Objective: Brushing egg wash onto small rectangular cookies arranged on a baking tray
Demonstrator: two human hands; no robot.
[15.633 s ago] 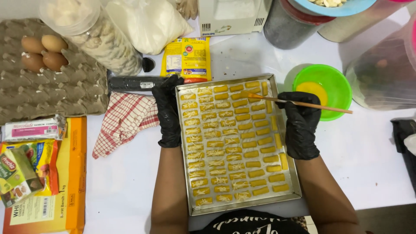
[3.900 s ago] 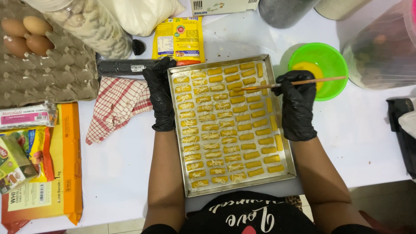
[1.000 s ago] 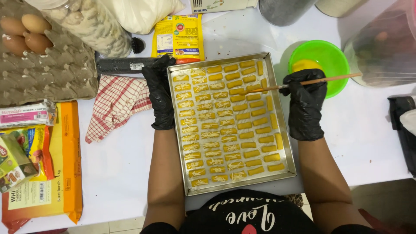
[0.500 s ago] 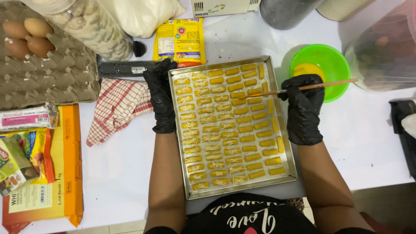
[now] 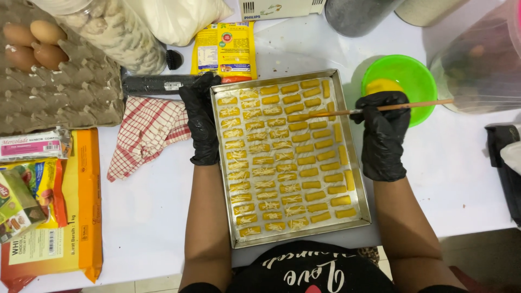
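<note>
1. The right hand [image 5: 384,138], in a black glove, has its fingers [image 5: 380,103] clenched around a thin wooden brush [image 5: 374,110]; the brush lies almost level, its tip over the top rows of pastry pieces [image 5: 287,157] and its handle end sticking out past the fingers over the green bowl [image 5: 400,87].
2. The left hand [image 5: 202,122], also gloved, rests its fingers [image 5: 203,87] on the upper left rim of the metal baking tray [image 5: 355,163], pressing on it rather than wrapped around it.
3. The tray sits on the white surface [image 5: 152,217] between both hands, filled with rows of small yellow pieces.
4. Just beyond the right fingers stands the green bowl with yellow liquid.
5. Left of the left fingers lie a red checked cloth [image 5: 146,133] and a black bar-shaped object [image 5: 154,84]; farther out, an egg carton [image 5: 59,81].
</note>
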